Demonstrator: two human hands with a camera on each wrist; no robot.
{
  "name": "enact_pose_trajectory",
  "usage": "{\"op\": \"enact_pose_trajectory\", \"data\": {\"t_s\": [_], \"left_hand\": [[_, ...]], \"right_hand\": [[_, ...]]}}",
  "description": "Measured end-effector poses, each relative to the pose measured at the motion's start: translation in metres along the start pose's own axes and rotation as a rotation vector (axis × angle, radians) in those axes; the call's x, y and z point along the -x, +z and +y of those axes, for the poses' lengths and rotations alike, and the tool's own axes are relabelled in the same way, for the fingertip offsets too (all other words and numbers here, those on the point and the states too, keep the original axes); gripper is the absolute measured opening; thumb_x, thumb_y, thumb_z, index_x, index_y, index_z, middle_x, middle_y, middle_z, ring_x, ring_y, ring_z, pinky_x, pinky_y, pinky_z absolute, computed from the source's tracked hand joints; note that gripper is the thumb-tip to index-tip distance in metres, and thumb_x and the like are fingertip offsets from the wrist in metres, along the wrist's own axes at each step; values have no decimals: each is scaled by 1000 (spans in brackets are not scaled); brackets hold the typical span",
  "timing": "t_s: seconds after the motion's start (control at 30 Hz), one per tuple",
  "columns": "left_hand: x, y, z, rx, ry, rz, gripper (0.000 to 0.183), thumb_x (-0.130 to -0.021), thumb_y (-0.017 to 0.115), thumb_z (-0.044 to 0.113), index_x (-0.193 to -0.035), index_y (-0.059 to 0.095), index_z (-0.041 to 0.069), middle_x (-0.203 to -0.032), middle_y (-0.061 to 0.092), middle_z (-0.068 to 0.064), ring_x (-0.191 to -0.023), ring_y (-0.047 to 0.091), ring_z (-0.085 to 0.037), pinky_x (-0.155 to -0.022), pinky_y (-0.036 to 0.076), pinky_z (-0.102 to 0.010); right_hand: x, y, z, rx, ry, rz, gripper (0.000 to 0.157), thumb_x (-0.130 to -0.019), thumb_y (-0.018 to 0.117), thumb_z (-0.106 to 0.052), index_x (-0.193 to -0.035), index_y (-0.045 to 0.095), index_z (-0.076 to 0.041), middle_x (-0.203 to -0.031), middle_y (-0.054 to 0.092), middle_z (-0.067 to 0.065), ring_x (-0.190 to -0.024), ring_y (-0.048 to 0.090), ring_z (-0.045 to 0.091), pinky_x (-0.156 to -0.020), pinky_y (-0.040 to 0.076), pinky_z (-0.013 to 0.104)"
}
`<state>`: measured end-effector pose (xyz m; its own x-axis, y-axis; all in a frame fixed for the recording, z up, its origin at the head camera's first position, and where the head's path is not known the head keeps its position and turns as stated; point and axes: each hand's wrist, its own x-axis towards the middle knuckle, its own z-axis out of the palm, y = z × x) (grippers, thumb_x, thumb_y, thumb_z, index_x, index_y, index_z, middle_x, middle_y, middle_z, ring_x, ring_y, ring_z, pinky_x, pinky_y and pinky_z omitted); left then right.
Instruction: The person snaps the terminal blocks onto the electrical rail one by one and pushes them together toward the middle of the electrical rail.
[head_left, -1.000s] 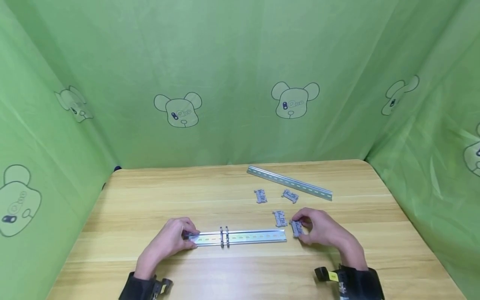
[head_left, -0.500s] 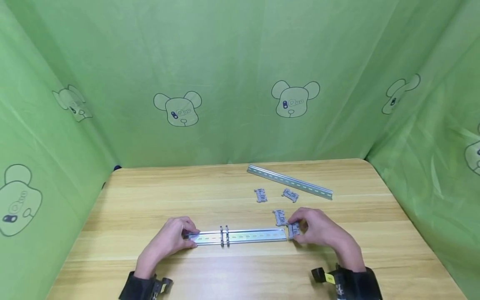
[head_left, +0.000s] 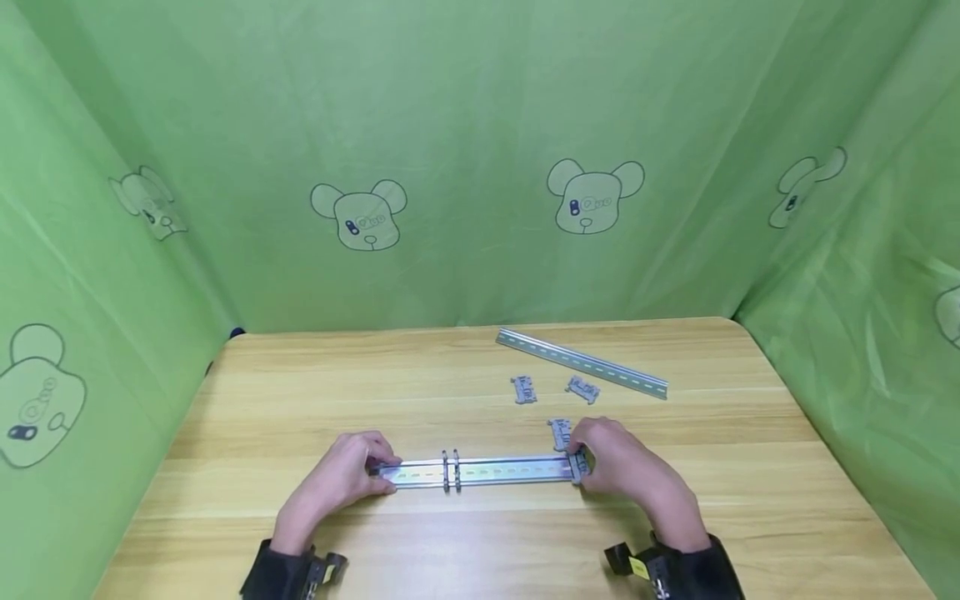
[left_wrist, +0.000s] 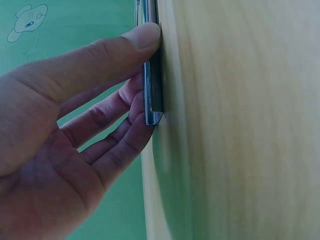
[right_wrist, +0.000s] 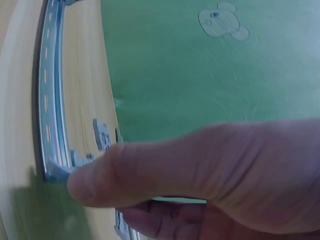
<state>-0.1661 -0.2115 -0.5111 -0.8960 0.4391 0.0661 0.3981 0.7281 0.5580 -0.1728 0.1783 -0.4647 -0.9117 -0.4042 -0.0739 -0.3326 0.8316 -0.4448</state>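
Well in from the far edge of the tabletop, the slotted DIN rail is pinched at one end by the fingers of the left hand. At its other end, a gray terminal block is gripped by those of the right hand. Mounting seems intended; square alignment is called for.

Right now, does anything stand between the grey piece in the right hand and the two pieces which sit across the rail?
Nothing visible does: the rail is bare between the held piece and the two crosswise pieces. The nearest loose piece lies beside the rail, outside that path.
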Motion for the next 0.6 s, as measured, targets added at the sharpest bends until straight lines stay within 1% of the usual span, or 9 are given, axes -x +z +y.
{"op": "enact_pose_trajectory", "data": {"t_s": [0.1, 0.2, 0.23, 0.3, 0.37, 0.47, 0.53, 0.6], "left_hand": [[0, 0, 0, -4, -3, -4, 35, -65, 88, 17, -97, 79, 8, -94, 70, 1, -83, 64, -14, -75, 58, -35], [-1, -1, 2, -7, 1, -14, 35, -65, 88, 18, -97, 78, 8, -94, 70, 0, -83, 64, -16, -74, 58, -36], [-2, -2, 2, -8, 0, -17, 34, -65, 88, 18, -97, 78, 8, -94, 70, -1, -83, 64, -16, -74, 58, -36], [-2, -2, 3, -14, 3, -20, 35, -65, 88, 18, -97, 78, 8, -94, 70, -1, -83, 64, -17, -74, 58, -36], [-3, -2, 4, -21, 4, -21, 35, -65, 88, 18, -97, 78, 8, -94, 70, 0, -82, 64, -17, -73, 58, -36], [-3, -1, 4, -27, 0, -20, 34, -65, 88, 18, -96, 79, 8, -94, 70, 0, -82, 63, -16, -73, 58, -35], [-2, -1, 3, -19, -6, -18, 34, -64, 88, 17, -96, 79, 8, -94, 70, 0, -81, 63, -16, -72, 58, -35], [-1, 0, 3, -6, -13, -20, 34, -64, 88, 15, -95, 79, 7, -94, 70, -1, -80, 63, -16, -70, 58, -34]], "right_hand": [[-1, 2, -6, 20, 13, 8, 42, -54, 76, 13, -94, 73, 0, -96, 69, 9, -92, 61, 26, -84, 56, 43], [-1, 3, -11, 34, 31, 0, 41, -53, 76, 15, -90, 74, -1, -91, 69, 7, -83, 57, 21, -75, 57, 38], [-1, 4, -12, 37, 33, -8, 39, -53, 76, 15, -87, 74, -2, -87, 68, 6, -79, 55, 20, -71, 56, 36], [-1, 5, -15, 50, 39, -29, 32, -53, 77, 14, -78, 72, -4, -78, 64, 4, -71, 50, 18, -62, 51, 32], [-2, 5, -19, 62, 39, -44, 29, -53, 77, 14, -74, 69, -5, -72, 59, 3, -67, 46, 18, -57, 46, 30], [-5, 6, -26, 101, 0, -57, 29, -55, 72, 18, -71, 65, -5, -68, 54, 3, -64, 44, 18, -55, 43, 30], [-7, 6, -30, 153, -62, -50, 30, -55, 70, 21, -73, 65, -3, -68, 54, 3, -63, 45, 19, -54, 44, 32], [-8, 8, -34, 228, -134, -44, 30, -56, 67, 24, -72, 64, -2, -67, 55, 4, -63, 45, 19, -55, 46, 33]]}}
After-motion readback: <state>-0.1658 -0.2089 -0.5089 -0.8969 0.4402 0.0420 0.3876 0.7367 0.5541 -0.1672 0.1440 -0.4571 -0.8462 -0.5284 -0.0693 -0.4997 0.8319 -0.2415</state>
